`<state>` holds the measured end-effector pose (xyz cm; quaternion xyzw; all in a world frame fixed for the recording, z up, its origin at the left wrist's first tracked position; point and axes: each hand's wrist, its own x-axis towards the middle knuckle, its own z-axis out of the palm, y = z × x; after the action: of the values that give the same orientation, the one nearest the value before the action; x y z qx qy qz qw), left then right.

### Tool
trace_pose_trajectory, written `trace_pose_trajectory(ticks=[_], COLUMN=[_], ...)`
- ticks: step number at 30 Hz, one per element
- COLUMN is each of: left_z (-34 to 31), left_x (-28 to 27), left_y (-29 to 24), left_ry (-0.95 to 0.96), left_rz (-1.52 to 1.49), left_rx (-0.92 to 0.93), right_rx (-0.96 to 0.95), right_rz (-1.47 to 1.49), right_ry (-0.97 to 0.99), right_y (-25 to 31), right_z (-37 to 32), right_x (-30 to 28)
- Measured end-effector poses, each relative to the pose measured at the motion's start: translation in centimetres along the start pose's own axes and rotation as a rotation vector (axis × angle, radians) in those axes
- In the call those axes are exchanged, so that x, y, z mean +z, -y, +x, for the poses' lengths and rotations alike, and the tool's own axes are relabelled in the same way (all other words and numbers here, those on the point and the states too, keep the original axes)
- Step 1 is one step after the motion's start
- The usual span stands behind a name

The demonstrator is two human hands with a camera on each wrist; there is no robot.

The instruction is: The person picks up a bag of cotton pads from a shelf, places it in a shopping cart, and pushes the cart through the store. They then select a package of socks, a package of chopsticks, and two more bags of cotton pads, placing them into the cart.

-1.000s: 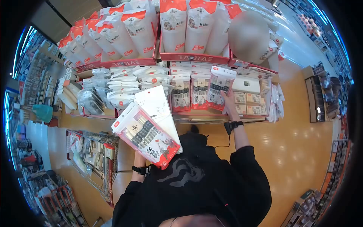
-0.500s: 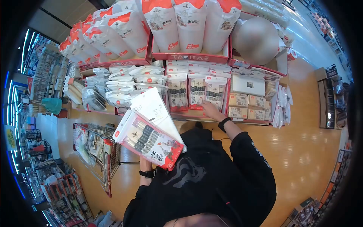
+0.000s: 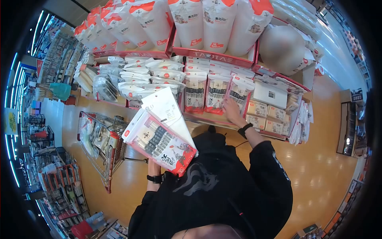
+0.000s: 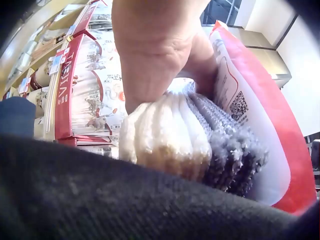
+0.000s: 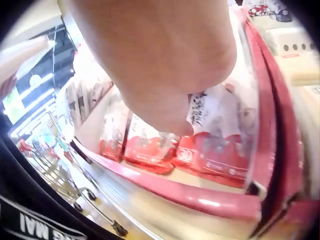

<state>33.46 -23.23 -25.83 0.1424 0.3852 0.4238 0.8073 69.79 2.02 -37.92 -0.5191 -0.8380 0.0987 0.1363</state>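
Observation:
In the head view, my left hand holds a clear-fronted pack of chopsticks with a red lower edge, laid over a flat white packet. The left wrist view shows folded white and grey cloths bunched beneath that hand, with the red-edged white packaging beside them. My right hand touches the lower left part of another chopstick pack, which leans right in the red display tray. Its thumb tip is at that pack's left edge in the right wrist view; its other fingers are hidden there.
Two similar packs stand to the left in the tray. Small boxes fill the compartment on the right. Tall white bags with red tops line the upper shelf. A loaded shopping cart stands at my left.
The right hand came down with the raised chopstick pack, which now sits in the tray and has tipped further right. The left hand keeps its load. The head view has shifted slightly.

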Motion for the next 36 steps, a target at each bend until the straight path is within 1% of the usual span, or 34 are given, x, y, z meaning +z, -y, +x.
trace_pose_trajectory(ticks=[1, 2, 3, 4, 5, 6, 7, 8, 9, 10, 11, 13, 14, 15, 16, 17, 19, 20, 21, 23, 24, 26, 27, 28, 29, 30, 31, 32, 33, 34, 35, 36], left_z=[3.4, 4.3, 4.9, 7.4, 11.0, 12.8, 12.8, 13.1, 13.3, 13.6, 13.2, 12.8, 13.0, 5.8, 6.0, 5.9, 6.8, 9.6, 12.3, 13.0, 12.8, 7.2, 12.6, 4.4, 5.2, 3.9, 4.0, 12.9, 5.3, 4.1, 3.6, 4.6], left_x=[0.3, 0.4, 0.6, 1.3, 2.3, 2.9, 2.9, 2.9, 3.0, 3.0, 2.9, 3.3, 3.4, 0.9, 0.9, 0.9, 1.4, 1.7, 2.6, 2.6, 2.9, 0.6, 2.3, -0.3, 0.0, -0.3, -0.3, 2.5, 0.0, -0.3, -0.3, 0.0], left_y=[-1.6, -2.2, -2.5, -3.9, -5.9, -7.1, -7.0, -6.7, -6.9, -7.4, -7.0, -6.5, -6.5, -2.4, -2.6, -2.5, -3.1, -4.5, -6.1, -6.3, -5.6, -3.0, -5.9, -1.2, -1.8, -0.9, -0.9, -6.4, -1.6, -0.9, -0.6, -1.4], left_ry=[-0.007, -0.015, -0.027, -0.044, -0.062, -0.078, -0.086, -0.088, -0.085, -0.081, -0.076, -0.067, -0.065, -0.063, -0.060, -0.059, -0.056, -0.056, -0.056, -0.059, -0.062, -0.070, -0.074, -0.079, -0.081, -0.081, -0.076, -0.068, -0.063, -0.060, -0.058, -0.057], left_rz=[-0.004, -0.012, -0.024, -0.039, -0.054, -0.066, -0.076, -0.082, -0.084, -0.082, -0.076, -0.064, -0.059, -0.056, -0.053, -0.051, -0.052, -0.056, -0.061, -0.077, -0.086, -0.098, -0.101, -0.101, -0.098, -0.093, -0.086, -0.081, -0.075, -0.067, -0.058, -0.050], left_rx=[0.011, 0.025, 0.044, 0.063, 0.082, 0.098, 0.108, 0.114, 0.116, 0.116, 0.116, 0.116, 0.116, 0.115, 0.115, 0.115, 0.113, 0.112, 0.112, 0.120, 0.127, 0.145, 0.152, 0.156, 0.160, 0.162, 0.161, 0.159, 0.155, 0.152, 0.147, 0.142], right_rx=[0.083, 0.067, 0.136, 0.207, 0.152, 0.101, 0.021, -0.069, -0.118, -0.078, -0.160, -0.198, -0.196, -0.153, -0.110, -0.108, 0.009, 0.261, 0.051, 0.252, 0.325, 0.470, 0.547, 0.545, 0.540, 0.535, 0.533, 0.520, 0.508, 0.560, 0.565, 0.576], right_rz=[0.159, 0.159, 0.491, 0.822, 0.924, 1.024, 1.007, 1.033, 1.110, 1.093, 0.929, 0.924, 0.923, 0.968, 1.011, 1.009, 1.045, 1.267, 1.106, 1.506, 1.547, 1.659, 1.731, 1.731, 1.748, 1.761, 1.759, 1.605, 1.452, 1.462, 1.464, 1.407], right_ry=[-0.134, -0.128, -0.044, 0.055, 0.103, 0.150, 0.241, 0.276, 0.296, 0.364, 0.327, 0.179, 0.175, 0.201, 0.226, 0.225, 0.377, 0.523, 0.345, 0.323, 0.235, 0.037, -0.074, -0.069, -0.188, -0.310, -0.320, -0.338, -0.352, -0.325, -0.334, -0.482], right_y=[1.9, 3.8, 6.0, 8.3, 10.8, 13.3, 15.4, 17.2, 18.9, 20.4, 21.5, 22.6, 22.5, 22.4, 22.6, 22.2, 21.4, 21.0, 19.0, 17.9, 16.9, 14.3, 12.7, 10.9, 9.0, 7.2, 5.4, 3.5, 2.1, 1.9, 1.6, 1.5], right_z=[0.5, 1.2, 1.9, 2.4, 2.4, 2.3, 2.1, 1.8, 1.3, 1.1, 0.9, 0.7, 0.7, 0.9, 1.1, 1.2, 1.4, 1.3, 1.0, 0.8, 0.7, 0.8, 0.8, 0.9, 1.3, 1.7, 2.1, 2.4, 2.5, 2.6, 2.8, 3.0], right_x=[-1.5, -3.5, -5.8, -8.1, -10.4, -12.6, -14.6, -15.2, -14.9, -15.7, -16.3, -15.3, -15.2, -15.2, -15.1, -15.1, -15.7, -16.7, -14.0, -15.4, -15.7, -15.5, -14.4, -13.0, -11.3, -9.2, -6.7, -3.9, -1.6, -0.1, 2.5, 5.3])
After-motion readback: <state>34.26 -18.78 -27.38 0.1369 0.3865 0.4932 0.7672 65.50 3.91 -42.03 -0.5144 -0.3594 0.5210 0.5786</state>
